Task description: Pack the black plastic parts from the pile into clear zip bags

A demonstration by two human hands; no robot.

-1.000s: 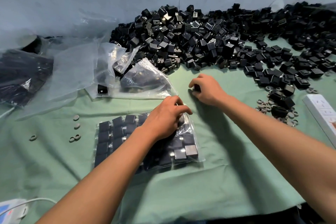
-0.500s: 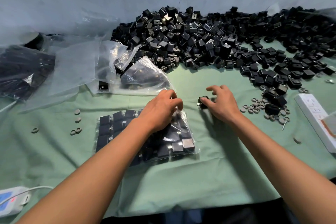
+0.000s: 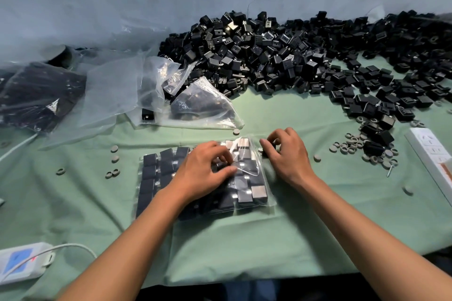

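Observation:
A clear zip bag [image 3: 156, 178] filled with rows of black plastic parts lies flat on the green cloth in front of me. My left hand [image 3: 203, 171] rests on top of it with fingers curled, pinching the plastic film near the bag's right side. My right hand [image 3: 287, 154] is at the bag's upper right edge and holds one black part [image 3: 270, 148] between thumb and fingers. The big pile of black parts [image 3: 281, 56] stretches along the wall behind, trailing off to the right.
Loose clear bags [image 3: 195, 105] and a filled dark bag [image 3: 39, 95] lie at the left. Small grey rings [image 3: 347, 148] are scattered right and left of the bag. A white power strip [image 3: 433, 154] sits at the right edge, a white device with a cable [image 3: 22, 261] at bottom left.
My right hand has brought a black part from near the pile back to the bag's right edge. My left hand shifted on the bag and lifted its film.

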